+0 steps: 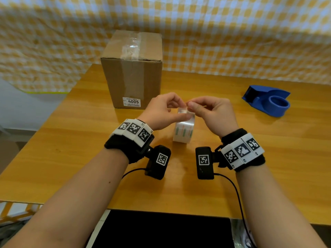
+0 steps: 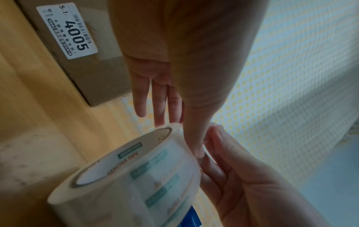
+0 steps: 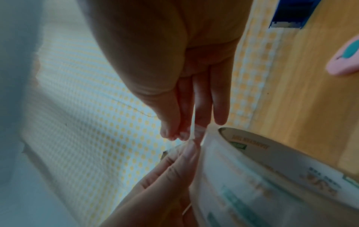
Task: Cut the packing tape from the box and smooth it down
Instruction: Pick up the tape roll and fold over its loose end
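Note:
A clear tape roll [image 1: 183,130] stands on its edge on the wooden table [image 1: 232,176], in front of the brown cardboard box [image 1: 134,74]. My left hand [image 1: 176,109] grips the top of the roll, thumb against its side. At the top of the roll my right hand [image 1: 189,104] pinches the loose tape end between thumb and forefinger. The left wrist view shows the roll [image 2: 136,176] under my thumb, with the box label [image 2: 68,30] behind. In the right wrist view the fingertips [image 3: 172,135] meet beside the roll [image 3: 262,176]. Wrinkled clear tape [image 1: 130,47] runs over the box top.
A blue tape dispenser [image 1: 266,102] sits at the right of the table. A pink cutter [image 3: 343,59] lies on the table near it, seen only in the right wrist view. Checked yellow cloth [image 1: 232,33] hangs behind the table. A cable [image 1: 236,194] trails from my right wrist.

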